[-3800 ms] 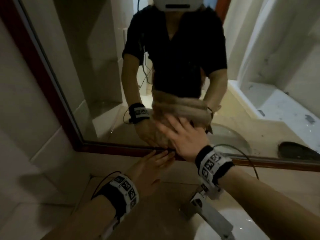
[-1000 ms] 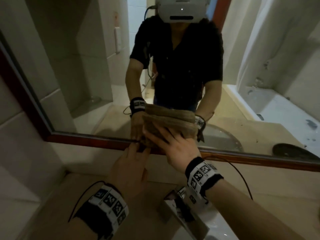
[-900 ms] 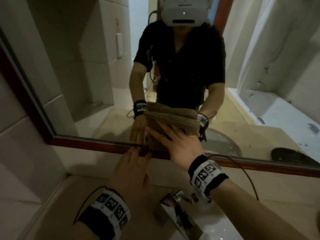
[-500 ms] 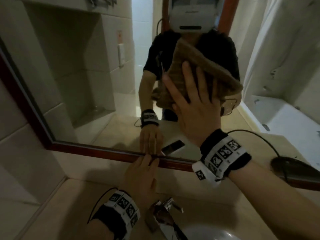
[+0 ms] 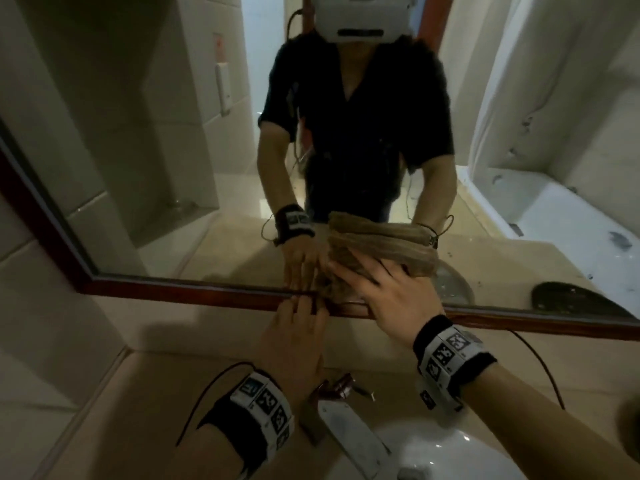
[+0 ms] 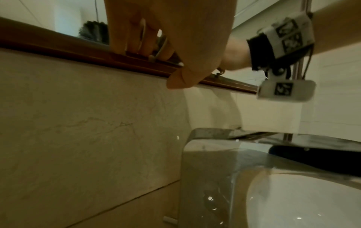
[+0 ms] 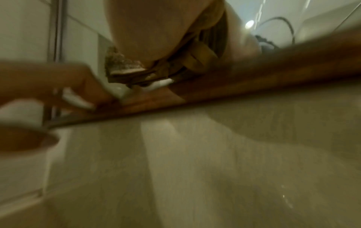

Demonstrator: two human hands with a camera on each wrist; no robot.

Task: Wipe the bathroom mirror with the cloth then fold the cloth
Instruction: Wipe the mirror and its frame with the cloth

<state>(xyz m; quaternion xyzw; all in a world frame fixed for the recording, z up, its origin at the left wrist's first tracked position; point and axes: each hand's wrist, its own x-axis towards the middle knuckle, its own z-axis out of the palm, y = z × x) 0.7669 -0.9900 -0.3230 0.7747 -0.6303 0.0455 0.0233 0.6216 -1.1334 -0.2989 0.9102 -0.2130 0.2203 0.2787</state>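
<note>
The right hand (image 5: 391,299) lies flat with fingers spread over the bunched brown cloth (image 5: 346,271), pressing it against the low edge of the mirror (image 5: 156,168) just above the wooden frame (image 5: 207,292); the open palm spreads pressure across the wad, which suits wiping better than a pinch would. The cloth sits between palm and glass, its lower end touching the frame. The left hand (image 5: 294,341) holds nothing: its fingers are straight, tips resting on the frame just left of the cloth, probably to steady the person leaning over the sink (image 5: 450,455) and tap (image 5: 346,427). Wiping appears under way along the bottom strip; folding has not begun.
</note>
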